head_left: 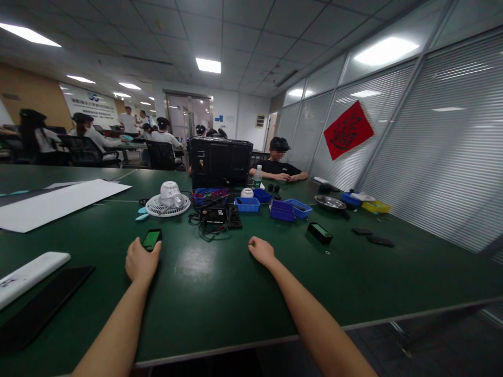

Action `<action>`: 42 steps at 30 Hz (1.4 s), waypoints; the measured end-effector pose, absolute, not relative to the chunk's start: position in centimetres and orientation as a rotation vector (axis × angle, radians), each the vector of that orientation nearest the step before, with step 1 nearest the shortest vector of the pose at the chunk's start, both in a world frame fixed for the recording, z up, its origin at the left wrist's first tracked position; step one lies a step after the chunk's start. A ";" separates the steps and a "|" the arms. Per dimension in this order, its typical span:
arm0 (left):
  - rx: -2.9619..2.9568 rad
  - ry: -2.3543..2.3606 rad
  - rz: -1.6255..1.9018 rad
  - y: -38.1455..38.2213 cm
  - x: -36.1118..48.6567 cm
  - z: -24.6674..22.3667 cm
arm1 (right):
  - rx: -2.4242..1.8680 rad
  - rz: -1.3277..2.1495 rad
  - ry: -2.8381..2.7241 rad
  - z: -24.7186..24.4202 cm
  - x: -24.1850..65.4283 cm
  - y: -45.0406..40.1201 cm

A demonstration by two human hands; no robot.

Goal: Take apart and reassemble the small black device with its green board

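1. One broad dark-green table: its glossy top might let nudged things slide
2. Black boxy unit with tangled cables: a reaching arm could snag it
3. Left hand: fingers wrapped part-way round the green-faced box
4. Right hand: fingers curled in, nothing visibly held
5. Small black rectangular box with a green face, in the left hand, left of the cables: a loose grip might drop it
6. Tiny pale ring: a careless sweep could lose it

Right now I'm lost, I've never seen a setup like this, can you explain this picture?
No machine here, just a person's bare left hand and right hand. The picture comes from a camera on that person's head, looking forward and down. The left hand wraps around a black-edged object with a green face; the right, loosely curled, shows nothing held. On the green table lie a white fan-like part, blue trays, a metal dish and a black box with a pale top.
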State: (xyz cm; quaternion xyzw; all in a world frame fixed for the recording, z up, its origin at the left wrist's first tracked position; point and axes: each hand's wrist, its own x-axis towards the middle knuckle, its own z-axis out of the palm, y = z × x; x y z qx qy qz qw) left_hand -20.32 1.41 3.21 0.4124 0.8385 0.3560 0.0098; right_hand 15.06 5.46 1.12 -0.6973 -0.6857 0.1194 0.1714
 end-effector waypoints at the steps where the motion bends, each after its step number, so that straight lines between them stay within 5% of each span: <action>1: 1.270 2.617 1.142 1.4 -20.2 3.3 | -2.041 0.310 -1.977 1.4 14.5 5.7; 10: 1.161 2.528 1.115 1.9 -20.5 3.2 | -2.016 0.130 -1.965 0.8 8.9 5.6; 23: 1.497 2.449 0.890 0.8 -15.5 3.4 | -1.682 0.475 -1.792 -0.2 11.3 6.7; 42: 1.942 1.498 1.027 1.2 -8.4 -0.2 | -1.220 0.973 -1.581 0.3 8.2 5.1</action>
